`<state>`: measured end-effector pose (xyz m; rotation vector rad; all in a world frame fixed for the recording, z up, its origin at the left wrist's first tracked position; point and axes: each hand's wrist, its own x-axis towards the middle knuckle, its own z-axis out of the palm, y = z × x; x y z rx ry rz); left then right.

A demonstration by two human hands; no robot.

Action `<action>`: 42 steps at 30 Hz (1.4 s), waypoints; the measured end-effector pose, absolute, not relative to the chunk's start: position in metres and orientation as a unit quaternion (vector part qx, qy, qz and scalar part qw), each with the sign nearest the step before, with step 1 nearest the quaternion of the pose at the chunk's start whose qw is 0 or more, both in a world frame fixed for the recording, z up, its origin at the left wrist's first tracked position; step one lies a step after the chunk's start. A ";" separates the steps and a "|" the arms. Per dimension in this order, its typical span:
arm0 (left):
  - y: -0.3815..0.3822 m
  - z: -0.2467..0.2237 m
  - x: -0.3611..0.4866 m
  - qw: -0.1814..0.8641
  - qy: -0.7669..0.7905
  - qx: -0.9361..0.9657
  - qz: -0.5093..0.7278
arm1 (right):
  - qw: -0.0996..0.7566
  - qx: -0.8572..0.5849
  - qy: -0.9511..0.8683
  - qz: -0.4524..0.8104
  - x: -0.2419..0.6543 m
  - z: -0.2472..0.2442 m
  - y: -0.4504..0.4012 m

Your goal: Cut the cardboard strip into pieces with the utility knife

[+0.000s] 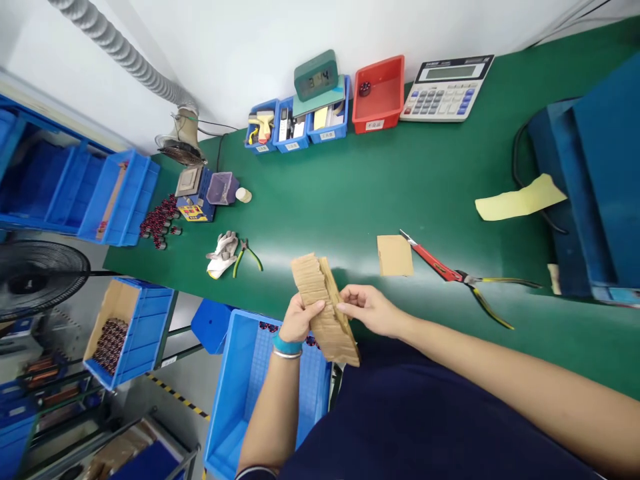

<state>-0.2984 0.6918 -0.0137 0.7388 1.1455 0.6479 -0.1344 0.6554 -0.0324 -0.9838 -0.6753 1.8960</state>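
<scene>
Both hands grip a creased, folded piece of brown corrugated cardboard (327, 320) above the front edge of the green bench. My left hand (299, 317) is closed round its left side, thumb on top. On the right side my right hand (367, 308) pinches the cardboard's edge between thumb and fingers. A small flat square of cardboard (395, 256) lies on the bench beyond my right hand. Beside it are long-nosed pliers (445, 268) with red and yellow-green handles. Under my left forearm stands a blue crate (240, 373) with a few dark red coil-like parts in it.
Small green-handled cutters (244, 253) and white gloves (223, 255) lie left on the bench (340, 180). Blue bins (327, 130), a red bin (379, 97) and a calculator (449, 90) line the wall. A blue machine (565, 200) stands right; a fan (37, 283) is far left.
</scene>
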 end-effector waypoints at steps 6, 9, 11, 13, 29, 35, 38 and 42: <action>0.672 -0.018 -0.322 0.735 0.561 0.277 0.261 | 0.393 -0.339 -0.216 0.827 -0.161 -0.043 0.644; 0.661 -0.030 -0.324 0.742 0.563 0.248 0.266 | 0.343 -0.297 -0.178 0.873 -0.162 -0.050 0.639; 0.657 -0.036 -0.323 0.748 0.561 0.240 0.262 | 0.319 -0.274 -0.153 0.894 -0.160 -0.054 0.637; 0.655 -0.039 -0.323 0.753 0.558 0.243 0.251 | 0.318 -0.285 -0.149 0.892 -0.157 -0.056 0.636; 0.651 -0.040 -0.317 0.781 0.509 0.295 0.212 | 0.302 -0.366 -0.253 0.843 -0.148 -0.056 0.634; 0.650 -0.045 -0.319 0.793 0.510 0.264 0.203 | 0.279 -0.311 -0.224 0.880 -0.147 -0.063 0.640; 0.652 -0.048 -0.320 0.795 0.524 0.230 0.201 | 0.255 -0.302 -0.212 0.894 -0.148 -0.066 0.646; 0.657 -0.054 -0.317 0.798 0.535 0.203 0.189 | 0.241 -0.311 -0.187 0.900 -0.150 -0.072 0.655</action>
